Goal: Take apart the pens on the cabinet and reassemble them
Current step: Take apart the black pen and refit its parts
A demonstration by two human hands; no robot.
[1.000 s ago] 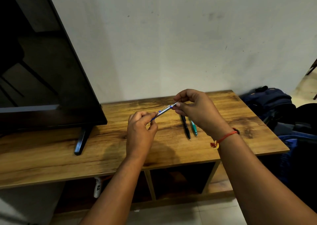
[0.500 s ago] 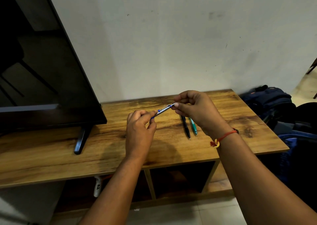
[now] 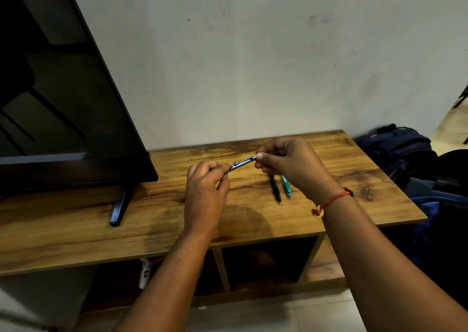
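A blue-and-clear pen (image 3: 241, 163) is held in the air above the wooden cabinet (image 3: 76, 220), slanting up to the right. My left hand (image 3: 206, 195) pinches its lower end between thumb and fingers. My right hand (image 3: 293, 166) pinches its upper end with curled fingers. On the cabinet top, partly under my right hand, lie a black pen (image 3: 276, 188) and a teal pen (image 3: 286, 187), side by side with tips pointing towards me.
A dark television (image 3: 63, 98) stands on the cabinet's left part, its foot (image 3: 119, 205) near the middle. Dark bags (image 3: 405, 154) lie on the floor to the right. Open compartments (image 3: 266, 263) show under the top. A white wall is behind.
Both hands have stayed on the blue pen with only small shifts; the pen keeps about the same slant. The two pens on the cabinet have not moved.
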